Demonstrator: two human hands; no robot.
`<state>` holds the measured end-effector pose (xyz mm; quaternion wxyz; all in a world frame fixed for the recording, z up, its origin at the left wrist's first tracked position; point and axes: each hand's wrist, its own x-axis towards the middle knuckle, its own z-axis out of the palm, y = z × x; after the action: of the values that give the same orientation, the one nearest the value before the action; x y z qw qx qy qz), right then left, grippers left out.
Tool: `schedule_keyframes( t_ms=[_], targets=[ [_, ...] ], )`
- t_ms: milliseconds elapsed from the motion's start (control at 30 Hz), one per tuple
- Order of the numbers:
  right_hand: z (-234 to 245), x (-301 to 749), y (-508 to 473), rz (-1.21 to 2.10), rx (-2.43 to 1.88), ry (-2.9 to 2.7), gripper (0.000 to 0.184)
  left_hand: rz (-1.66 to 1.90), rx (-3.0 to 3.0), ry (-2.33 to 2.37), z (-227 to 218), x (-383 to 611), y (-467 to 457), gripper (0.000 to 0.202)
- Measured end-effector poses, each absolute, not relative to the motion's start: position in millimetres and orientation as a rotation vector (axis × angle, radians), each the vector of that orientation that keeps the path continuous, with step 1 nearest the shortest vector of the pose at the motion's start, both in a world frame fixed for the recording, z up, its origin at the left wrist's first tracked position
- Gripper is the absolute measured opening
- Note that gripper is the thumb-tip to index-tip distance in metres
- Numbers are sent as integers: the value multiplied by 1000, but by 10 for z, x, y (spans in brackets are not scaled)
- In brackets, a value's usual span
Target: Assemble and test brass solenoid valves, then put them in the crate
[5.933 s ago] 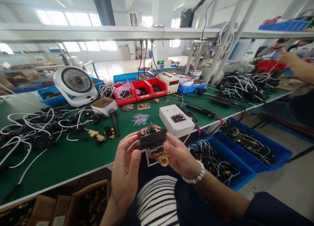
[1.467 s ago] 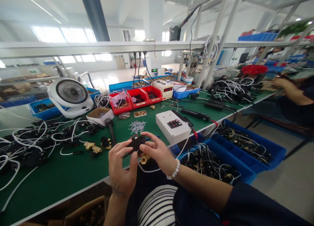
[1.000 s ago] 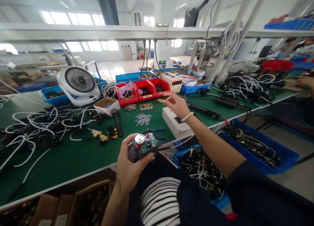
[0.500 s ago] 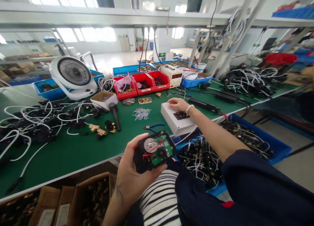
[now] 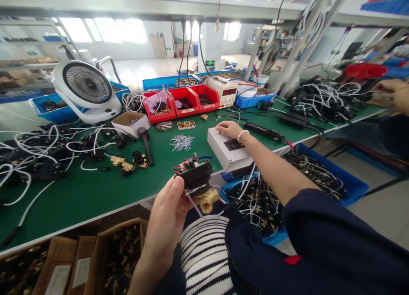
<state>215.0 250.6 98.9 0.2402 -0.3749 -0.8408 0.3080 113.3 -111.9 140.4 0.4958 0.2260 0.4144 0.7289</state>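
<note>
My left hand [image 5: 168, 209] is closed round the side of an open motorized valve [image 5: 194, 175]. Red wires and circuit parts show along the top of its black housing, and its brass body [image 5: 209, 200] sticks out below with a white cable. My right hand [image 5: 228, 128] rests on top of a light grey control box [image 5: 217, 145], fingers apart and slightly bent at its far left part. Dark switches with red parts [image 5: 234, 145] lie beside the wrist. Behind the valve, a blue plier handle [image 5: 205, 157] is partly hidden.
On the green bench [image 5: 105, 192] are a pile of small metal pins [image 5: 181, 142], a black hammer [image 5: 146, 146], brass fittings [image 5: 123, 163], red bins [image 5: 183, 104], a power supply [image 5: 223, 92] and a fan [image 5: 87, 88]. A blue crate [image 5: 277, 237] of valves stands below. Another person's hand [image 5: 388, 86] is far right.
My left hand has tipped the valve, so its open face now points up and the brass body shows below. My right hand stays on the control box. Another person's hand has appeared far right.
</note>
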Motion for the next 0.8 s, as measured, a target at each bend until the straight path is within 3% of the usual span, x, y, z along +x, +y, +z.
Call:
schedule_keyframes(
  t_ms=[800],
  targets=[
    [983,2138,2491,857,-1010,-2257,45,1831,758,1417,1482,1134,-1376,55]
  ],
)
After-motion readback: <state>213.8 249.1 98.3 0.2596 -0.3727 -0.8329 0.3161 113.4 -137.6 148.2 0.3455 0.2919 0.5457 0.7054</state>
